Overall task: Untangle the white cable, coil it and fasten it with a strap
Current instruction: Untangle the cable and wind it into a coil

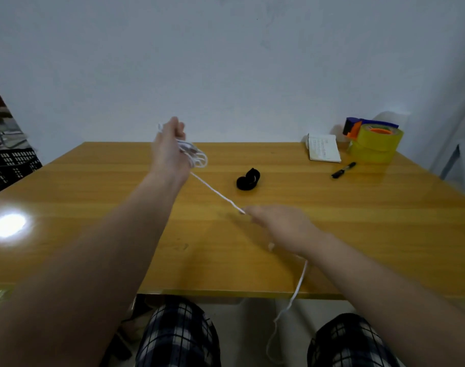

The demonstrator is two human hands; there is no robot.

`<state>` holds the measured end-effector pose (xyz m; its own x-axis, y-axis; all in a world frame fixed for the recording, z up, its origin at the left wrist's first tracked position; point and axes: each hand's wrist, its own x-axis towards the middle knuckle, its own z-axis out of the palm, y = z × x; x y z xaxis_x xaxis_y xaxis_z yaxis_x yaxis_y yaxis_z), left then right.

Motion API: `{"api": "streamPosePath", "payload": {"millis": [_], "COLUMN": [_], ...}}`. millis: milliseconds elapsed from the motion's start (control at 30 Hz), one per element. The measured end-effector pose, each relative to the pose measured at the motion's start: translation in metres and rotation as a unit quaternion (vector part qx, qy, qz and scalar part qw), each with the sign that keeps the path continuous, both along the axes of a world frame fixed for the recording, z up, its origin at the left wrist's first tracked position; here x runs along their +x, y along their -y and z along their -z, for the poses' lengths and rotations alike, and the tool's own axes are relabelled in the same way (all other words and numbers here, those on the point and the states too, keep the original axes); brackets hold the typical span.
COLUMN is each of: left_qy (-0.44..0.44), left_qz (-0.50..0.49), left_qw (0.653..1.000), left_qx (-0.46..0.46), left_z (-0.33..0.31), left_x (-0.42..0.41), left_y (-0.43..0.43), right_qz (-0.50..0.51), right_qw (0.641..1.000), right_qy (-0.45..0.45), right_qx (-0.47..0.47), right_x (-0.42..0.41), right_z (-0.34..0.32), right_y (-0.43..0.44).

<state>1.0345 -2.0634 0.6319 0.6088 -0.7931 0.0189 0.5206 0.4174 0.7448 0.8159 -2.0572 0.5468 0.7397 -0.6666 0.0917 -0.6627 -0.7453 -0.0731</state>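
– Our forearms (99, 260) fill the near view. Past them we have the left hand (170, 147) raised, fingers curled round the loops (198, 156) of the white cable (215, 193).

– And our right hand (281, 229)?

– Nearer us and lower, just above the tabletop (93, 207). It is blurred, but its fingertips appear to pinch the cable; how tightly, we cannot tell. One straight run goes from hand to hand. The tail comes out under the right wrist, drops over the tabletop's edge and hangs between our knees (178, 337).

– So we are coiling. How do we do it well?

– As we judge it, we let the line slide through the right fingers under light tension and lay each turn into the left hand the same size as the rest. A slight twist per turn should stop it kinking. We also watch the hanging tail for snags.

– Count with us.

– One cable. One black strap (248, 179), beyond the right hand and to the right of the left. Farther right of both hands: one marker (343, 170), one notebook (323, 148), two stacked rolls of tape (374, 147), it seems, and one dispenser (358, 125) on top. The loops are a few, too overlapped to count.
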Motion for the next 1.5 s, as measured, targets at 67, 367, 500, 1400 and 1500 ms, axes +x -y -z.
{"api": "streamPosePath", "payload": {"millis": [67, 367, 500, 1400, 1500], "left_qy": [0.079, 0.335, 0.378, 0.228, 0.244], "left_qz": [-0.024, 0.047, 0.13, 0.281, 0.32], "left_qw": [0.996, 0.932, 0.908, 0.925, 0.909], "left_qx": [0.038, 0.13, 0.129, 0.112, 0.11], "left_z": [0.012, 0.041, 0.046, 0.074, 0.074], "left_x": [0.007, -0.02, -0.04, -0.064, -0.062], "left_y": [-0.005, -0.007, -0.014, -0.05, -0.053], "right_qz": [0.006, -0.131, -0.133, -0.014, 0.045], "right_qw": [0.997, 0.955, 0.953, 0.891, 0.858], "right_qy": [0.067, 0.206, 0.234, 0.382, 0.433], "right_qx": [-0.032, -0.166, -0.141, 0.246, 0.271], "right_x": [-0.012, -0.013, -0.006, -0.018, -0.021], "right_z": [-0.005, -0.035, -0.045, -0.03, -0.03], "right_y": [0.003, 0.016, 0.014, 0.024, 0.025]}}
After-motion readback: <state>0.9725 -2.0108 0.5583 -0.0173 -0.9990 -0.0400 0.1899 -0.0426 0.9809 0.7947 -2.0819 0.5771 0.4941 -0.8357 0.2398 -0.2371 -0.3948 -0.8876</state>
